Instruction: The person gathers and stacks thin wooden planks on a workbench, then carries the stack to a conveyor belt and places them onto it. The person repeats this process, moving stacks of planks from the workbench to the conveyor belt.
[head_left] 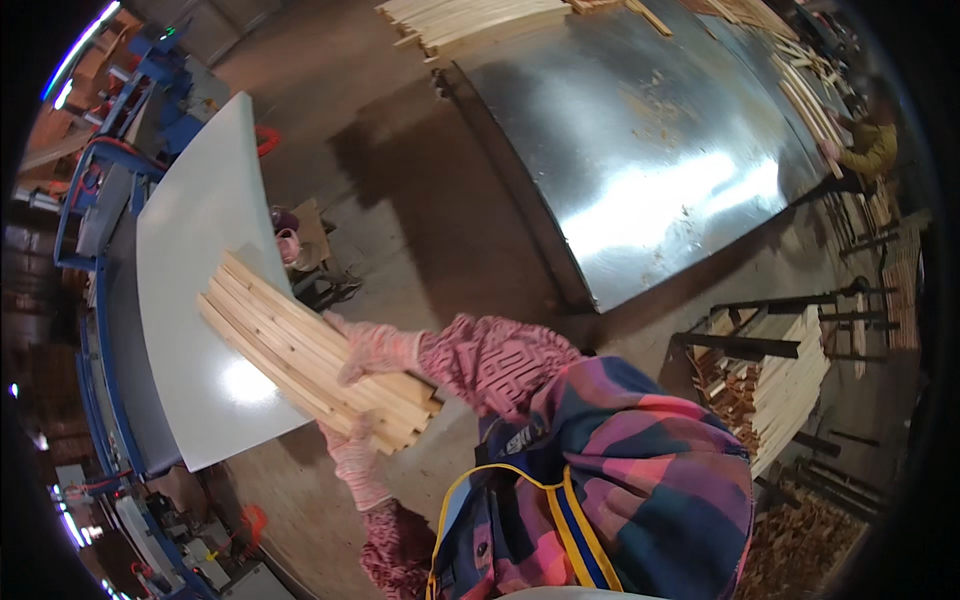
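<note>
Workshop w/ bare concrete floor. Big shiny sheet-metal table far beyond the hands, glare on it; blue machine frame off to their left. Metal rack w/ stacked wood strips to their right.

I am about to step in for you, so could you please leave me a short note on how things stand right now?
Both hands are gloved and gripping one bundle of wooden slats. One gloved hand lies on top of the bundle, the other grips it from below at the near end; which is left or right is hard to tell. The far end of the bundle rests on the white table. More slats are stacked on the rack at the right. Done: the bundle is gathered. Left: it is still in hand, not released.
</note>
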